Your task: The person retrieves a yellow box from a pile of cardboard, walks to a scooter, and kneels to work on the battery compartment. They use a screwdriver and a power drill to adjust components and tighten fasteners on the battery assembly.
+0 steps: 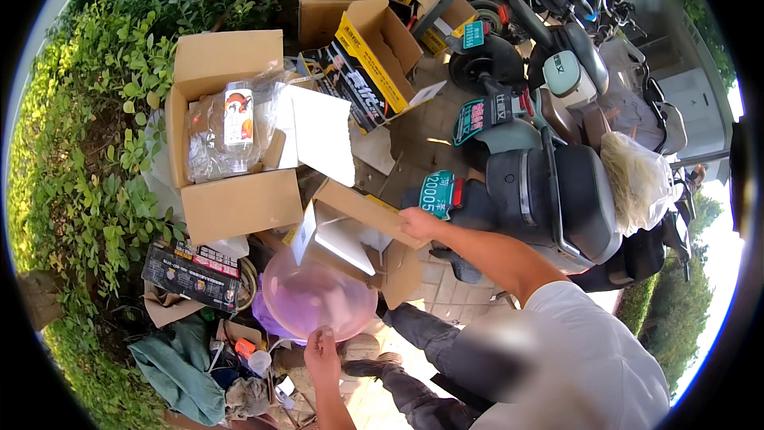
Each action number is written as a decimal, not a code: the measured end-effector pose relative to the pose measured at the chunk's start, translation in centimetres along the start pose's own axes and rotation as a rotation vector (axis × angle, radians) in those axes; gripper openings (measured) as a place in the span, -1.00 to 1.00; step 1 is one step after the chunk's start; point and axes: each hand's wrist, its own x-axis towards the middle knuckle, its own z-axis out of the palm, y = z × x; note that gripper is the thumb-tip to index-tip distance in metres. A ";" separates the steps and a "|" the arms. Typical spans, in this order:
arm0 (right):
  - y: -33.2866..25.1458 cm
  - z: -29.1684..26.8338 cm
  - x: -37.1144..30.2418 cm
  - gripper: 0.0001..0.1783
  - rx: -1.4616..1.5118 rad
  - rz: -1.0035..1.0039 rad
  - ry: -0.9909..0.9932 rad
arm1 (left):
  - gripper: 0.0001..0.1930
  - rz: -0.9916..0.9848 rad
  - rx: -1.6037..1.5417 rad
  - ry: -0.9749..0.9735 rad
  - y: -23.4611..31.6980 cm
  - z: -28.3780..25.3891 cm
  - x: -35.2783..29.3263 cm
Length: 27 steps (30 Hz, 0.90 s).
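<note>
My right hand point(419, 225) reaches in from the right, its fingers closed on the edge of a long flap of a brown cardboard box point(402, 275). That box lies tilted, with a white board point(344, 244) inside it. Below and left of it is a translucent pink plastic basin point(310, 295), partly under the box. My left hand point(321, 345) comes up from the lower edge and pinches the basin's near rim. Something purple point(272, 317) shows beside the basin.
An open carton point(239, 211) holding clear plastic packaging and a white foam sheet point(322, 134) stands beyond. Yellow-and-black boxes point(358, 64) lie farther back. Parked scooters point(525, 191) line the right. Bushes point(95, 151) border the left. A green cloth point(179, 370) and clutter lie at lower left.
</note>
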 end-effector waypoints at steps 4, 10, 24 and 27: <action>-0.4 -0.7 -3.0 -0.68 0.256 0.029 -0.100 | -0.69 0.184 0.227 -0.210 5.2 5.4 2.4; -4.8 -3.9 -7.7 -0.62 0.567 0.088 -0.238 | -0.39 0.440 0.680 -0.204 9.0 9.8 9.3; -9.0 -12.5 -15.5 -0.60 0.691 -0.043 -0.565 | 0.14 0.723 0.830 0.051 15.4 7.6 11.3; -11.2 -13.4 -15.8 -0.59 0.791 -0.186 -0.645 | 0.00 0.921 0.717 0.223 16.4 7.0 13.4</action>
